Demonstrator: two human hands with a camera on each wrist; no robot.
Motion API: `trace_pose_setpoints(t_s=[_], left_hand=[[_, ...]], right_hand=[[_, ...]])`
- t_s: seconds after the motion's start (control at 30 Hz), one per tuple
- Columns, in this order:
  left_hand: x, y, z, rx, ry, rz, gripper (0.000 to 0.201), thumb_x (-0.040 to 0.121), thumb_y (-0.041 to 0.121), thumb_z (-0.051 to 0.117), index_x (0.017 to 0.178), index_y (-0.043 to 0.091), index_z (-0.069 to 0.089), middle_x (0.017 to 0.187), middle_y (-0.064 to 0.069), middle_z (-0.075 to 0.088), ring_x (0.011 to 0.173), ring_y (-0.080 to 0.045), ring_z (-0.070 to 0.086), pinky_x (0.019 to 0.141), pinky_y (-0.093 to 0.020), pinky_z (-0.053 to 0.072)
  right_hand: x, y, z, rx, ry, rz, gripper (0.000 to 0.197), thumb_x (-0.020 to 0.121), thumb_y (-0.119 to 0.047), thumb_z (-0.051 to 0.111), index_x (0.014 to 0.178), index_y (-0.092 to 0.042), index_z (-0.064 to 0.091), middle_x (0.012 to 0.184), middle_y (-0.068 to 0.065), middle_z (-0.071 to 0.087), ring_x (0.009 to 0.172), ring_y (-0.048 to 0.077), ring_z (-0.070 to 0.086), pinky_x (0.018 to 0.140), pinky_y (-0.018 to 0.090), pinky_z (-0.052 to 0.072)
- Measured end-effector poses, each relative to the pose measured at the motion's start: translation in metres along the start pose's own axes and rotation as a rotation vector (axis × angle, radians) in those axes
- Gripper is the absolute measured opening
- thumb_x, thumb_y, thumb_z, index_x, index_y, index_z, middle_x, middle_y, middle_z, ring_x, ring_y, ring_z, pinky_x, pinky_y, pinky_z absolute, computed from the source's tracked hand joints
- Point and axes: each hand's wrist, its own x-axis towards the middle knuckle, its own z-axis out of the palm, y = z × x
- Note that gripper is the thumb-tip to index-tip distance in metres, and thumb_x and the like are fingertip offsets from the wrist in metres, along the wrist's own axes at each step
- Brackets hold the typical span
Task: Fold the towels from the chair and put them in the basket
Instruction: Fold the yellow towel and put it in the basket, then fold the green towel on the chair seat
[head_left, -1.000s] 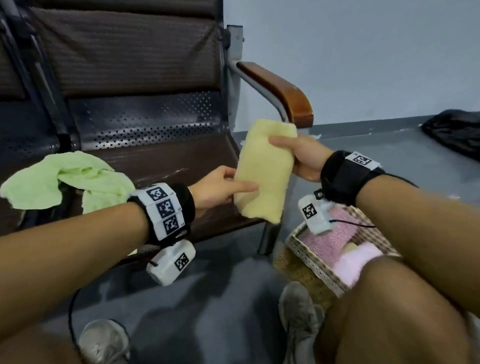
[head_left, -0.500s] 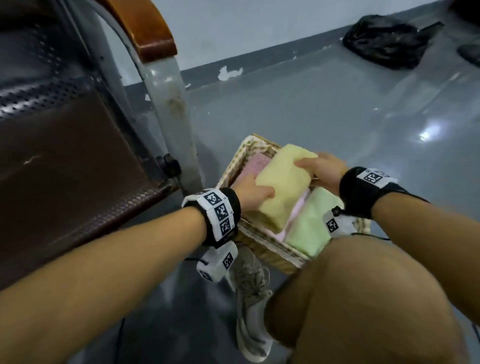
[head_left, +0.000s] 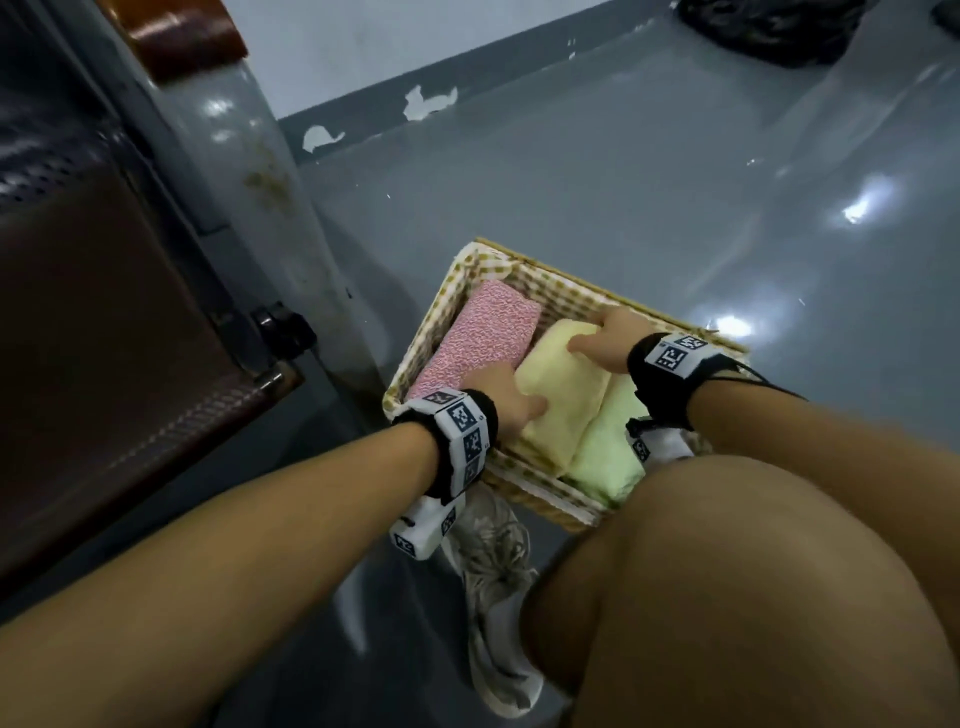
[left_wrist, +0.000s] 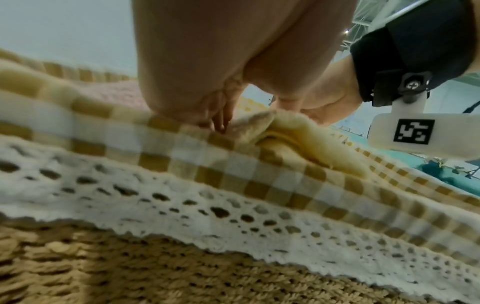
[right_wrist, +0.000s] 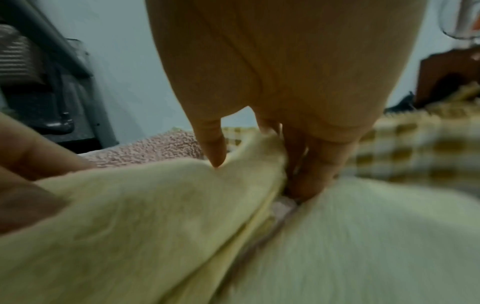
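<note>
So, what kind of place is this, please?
Probably a waiting area or hall, not a home, though I cannot be sure. The seat is a metal-framed bench chair with a wooden armrest, the floor is glossy grey paint, and the grey skirting is chipped.

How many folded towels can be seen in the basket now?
3: the pink towel at the left, the yellow towel in the middle under both hands, the green towel at the right. More may lie hidden underneath.
</note>
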Motion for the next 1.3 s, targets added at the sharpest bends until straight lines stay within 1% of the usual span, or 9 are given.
trace_pose_setpoints(t_s=[0.13, 0.27, 0.4, 0.57, 0.77, 0.83, 1.0, 1.2, 1.3], left_hand=[[-0.022, -0.003, -0.034, -0.034, 0.033, 0.054, 0.027, 0.089, 0.037, 0.062, 0.103, 0.014, 0.068, 0.101, -0.007, 0.069, 0.094, -0.027, 0.064, 0.087, -0.040, 0.054], [-0.062, -0.021, -0.096, -0.179, 0.092, 0.114, 0.013, 0.088, 0.024, 0.063, 0.090, 0.017, 0.073, 0.090, -0.003, 0.075, 0.083, -0.021, 0.071, 0.078, -0.032, 0.058], [-0.123, -0.062, -0.174, -0.324, 0.203, 0.106, 0.006, 0.090, 0.015, 0.061, 0.089, 0.017, 0.066, 0.093, -0.009, 0.075, 0.077, -0.020, 0.070, 0.054, -0.019, 0.050], [-0.219, -0.146, -0.264, -0.337, 0.430, 0.015, 0.016, 0.089, 0.025, 0.065, 0.102, 0.015, 0.068, 0.097, -0.003, 0.076, 0.085, -0.019, 0.074, 0.072, -0.033, 0.054], [-0.297, -0.266, -0.283, -0.195, 0.634, -0.285, 0.017, 0.089, 0.031, 0.063, 0.100, 0.019, 0.069, 0.101, -0.003, 0.074, 0.093, -0.022, 0.069, 0.081, -0.033, 0.055], [-0.309, -0.301, -0.272, -0.029, 0.635, -0.470, 0.035, 0.087, 0.038, 0.064, 0.117, 0.019, 0.067, 0.119, -0.006, 0.068, 0.108, -0.026, 0.063, 0.088, -0.033, 0.050], [-0.323, -0.360, -0.230, -0.019, 0.523, -0.713, 0.088, 0.072, 0.057, 0.076, 0.144, 0.019, 0.043, 0.138, -0.009, 0.053, 0.124, -0.030, 0.053, 0.099, -0.035, 0.047], [-0.322, -0.359, -0.237, -0.254, 0.792, -0.488, 0.025, 0.082, 0.031, 0.075, 0.105, 0.021, 0.071, 0.097, -0.002, 0.070, 0.087, -0.019, 0.064, 0.069, -0.026, 0.046], [-0.324, -0.333, -0.251, -0.600, 0.871, -0.273, 0.018, 0.081, 0.015, 0.074, 0.098, 0.009, 0.072, 0.098, -0.012, 0.074, 0.093, -0.031, 0.069, 0.084, -0.040, 0.055]], right_hand=[[-0.028, -0.045, -0.030, -0.145, 0.034, -0.183, 0.049, 0.087, -0.049, 0.061, 0.119, -0.013, 0.065, 0.116, 0.011, 0.068, 0.103, 0.033, 0.064, 0.090, 0.039, 0.054], [-0.074, -0.122, -0.065, -0.141, -0.164, -0.442, 0.031, 0.092, -0.037, 0.063, 0.114, -0.018, 0.072, 0.110, 0.003, 0.072, 0.095, 0.022, 0.066, 0.083, 0.027, 0.050], [-0.129, -0.226, -0.070, -0.184, -0.265, -0.660, 0.028, 0.093, -0.028, 0.059, 0.110, -0.012, 0.074, 0.104, 0.009, 0.075, 0.098, 0.025, 0.070, 0.086, 0.036, 0.056], [-0.209, -0.365, -0.042, -0.189, -0.253, -0.954, 0.025, 0.094, -0.027, 0.056, 0.115, -0.022, 0.069, 0.084, -0.006, 0.070, 0.076, 0.010, 0.064, 0.073, 0.024, 0.050], [-0.264, -0.474, 0.041, -0.240, -0.324, -1.166, 0.025, 0.094, -0.026, 0.057, 0.116, -0.024, 0.070, 0.107, -0.002, 0.069, 0.099, 0.015, 0.063, 0.096, 0.033, 0.050], [-0.271, -0.492, 0.075, -0.249, -0.350, -1.218, 0.028, 0.094, -0.025, 0.057, 0.120, -0.024, 0.068, 0.117, -0.001, 0.068, 0.102, 0.015, 0.062, 0.094, 0.028, 0.048], [-0.270, -0.511, 0.132, -0.422, -0.453, -1.246, 0.033, 0.096, -0.027, 0.055, 0.128, -0.023, 0.063, 0.127, -0.001, 0.065, 0.112, 0.017, 0.061, 0.092, 0.024, 0.044], [-0.262, -0.515, 0.158, -0.245, -0.552, -1.111, 0.038, 0.099, -0.043, 0.051, 0.114, -0.014, 0.068, 0.107, 0.009, 0.070, 0.101, 0.028, 0.066, 0.089, 0.041, 0.056], [-0.270, -0.517, 0.151, 0.184, -0.780, -0.846, 0.040, 0.098, -0.047, 0.051, 0.110, -0.013, 0.068, 0.093, 0.006, 0.071, 0.081, 0.020, 0.070, 0.073, 0.034, 0.059]])
